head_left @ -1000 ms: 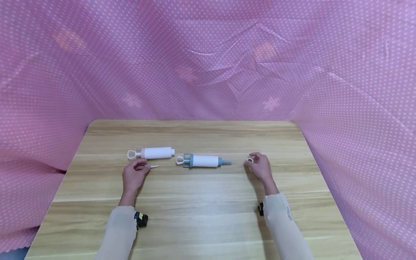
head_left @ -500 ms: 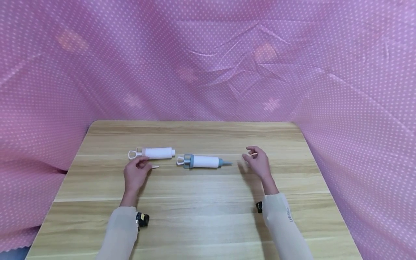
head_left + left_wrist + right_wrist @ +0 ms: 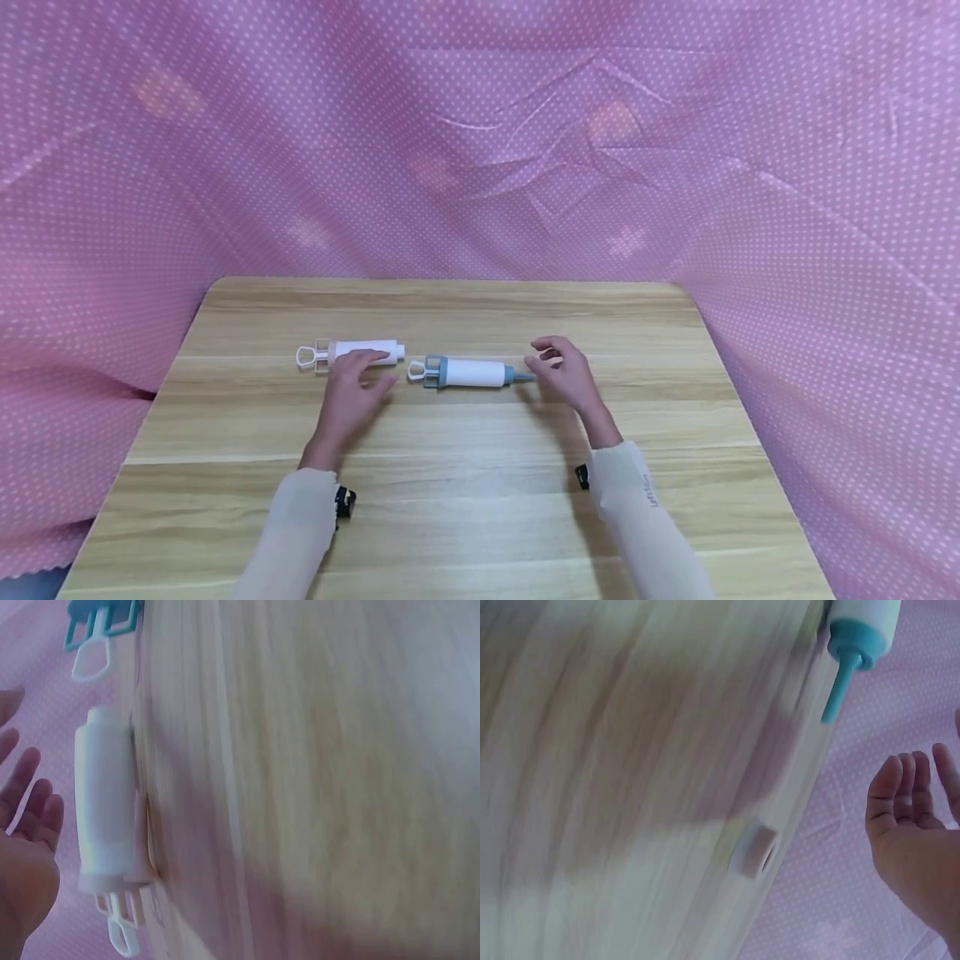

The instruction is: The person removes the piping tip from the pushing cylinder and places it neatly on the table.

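Two large toy-like syringes lie in a row on the wooden table (image 3: pixel 465 467). The left syringe (image 3: pixel 365 345) has a white barrel, a pale pink collar and a looped white handle. My left hand (image 3: pixel 348 404) hovers over its near side, fingers spread, holding nothing. The other syringe (image 3: pixel 475 372) has a white barrel with blue-green collar and nozzle. My right hand (image 3: pixel 570 375) hovers by that nozzle's tip, fingers loosely bent, also holding nothing. A pale pink and white ring-shaped cap (image 3: pixel 754 851) rests on the table in the right wrist view; the right hand hides it in the head view.
A pink dotted cloth (image 3: pixel 480 167) hangs behind the table and along both sides. In the left wrist view, a pale pointed piece (image 3: pixel 141 832) lies close beside the left syringe.
My right hand has let go of the ring-shaped cap and moved left. My left hand has released the small pale pointed piece, opened its fingers and moved right. Both syringes stay put.
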`<action>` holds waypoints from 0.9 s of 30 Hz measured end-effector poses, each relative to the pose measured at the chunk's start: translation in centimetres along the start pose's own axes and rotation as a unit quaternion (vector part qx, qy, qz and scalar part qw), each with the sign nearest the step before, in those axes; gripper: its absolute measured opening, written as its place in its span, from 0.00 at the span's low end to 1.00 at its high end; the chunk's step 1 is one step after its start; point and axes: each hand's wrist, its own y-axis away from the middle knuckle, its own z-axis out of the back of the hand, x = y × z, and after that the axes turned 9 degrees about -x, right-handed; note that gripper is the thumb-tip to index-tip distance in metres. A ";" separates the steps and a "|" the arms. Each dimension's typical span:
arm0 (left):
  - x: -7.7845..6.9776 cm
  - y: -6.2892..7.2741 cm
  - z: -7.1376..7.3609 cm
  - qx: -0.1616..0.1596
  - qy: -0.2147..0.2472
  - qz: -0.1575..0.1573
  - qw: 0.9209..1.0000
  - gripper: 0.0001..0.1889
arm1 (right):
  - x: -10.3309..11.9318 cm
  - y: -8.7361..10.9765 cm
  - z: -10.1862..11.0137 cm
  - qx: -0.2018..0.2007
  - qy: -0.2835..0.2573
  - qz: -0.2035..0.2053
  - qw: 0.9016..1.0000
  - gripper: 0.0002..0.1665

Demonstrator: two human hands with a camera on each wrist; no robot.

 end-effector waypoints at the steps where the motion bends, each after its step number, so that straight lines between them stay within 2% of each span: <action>1: -0.1 0.0 -0.2 0.005 -0.012 -0.019 1.000 0.23 | 0.1 0.1 -0.3 0.008 -0.004 0.006 1.000 0.22; 6: -0.9 -0.3 -1.4 0.024 -0.040 -0.105 0.993 0.25 | 0.3 0.2 -1.7 0.040 -0.009 0.038 0.998 0.22; 10: -1.3 -0.4 -2.3 0.046 -0.052 -0.131 0.989 0.28 | 0.4 0.3 -2.6 0.058 0.003 0.049 0.997 0.22; 13: -1.4 -0.5 -3.2 0.059 -0.055 -0.138 0.987 0.29 | 0.5 0.2 -3.1 0.081 0.015 0.063 0.995 0.23; 18: -1.5 -0.7 -4.6 0.066 -0.042 -0.125 0.989 0.31 | 0.2 0.0 -4.0 0.105 0.036 0.085 0.990 0.24; 27: -1.9 -0.6 -6.4 0.077 -0.048 -0.110 0.990 0.32 | -0.4 0.2 -4.8 0.106 0.078 0.068 0.989 0.23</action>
